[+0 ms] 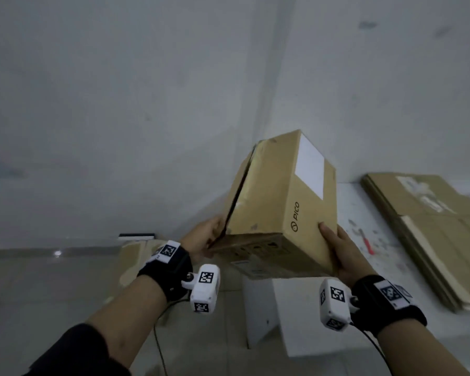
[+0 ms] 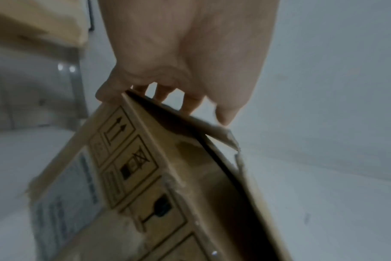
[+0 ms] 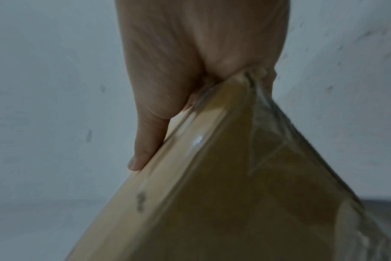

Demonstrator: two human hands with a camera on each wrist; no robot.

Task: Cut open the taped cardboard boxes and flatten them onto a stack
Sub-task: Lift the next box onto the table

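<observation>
Box [image 1: 280, 210] is up in the air, tilted, w/ one flap seam gaping. Left hand [image 1: 205, 237] grips the open flap edge, right hand [image 1: 342, 253] grips the opposite corner. Flat stack [image 1: 429, 229] sits on table [image 1: 364, 240] to the right, w/ a red tool [image 1: 365, 241] nearby, prob a cutter.

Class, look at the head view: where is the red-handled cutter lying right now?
The red-handled cutter lies on the white table, right of the held PICO box and left of the flattened cardboard stack.
</observation>
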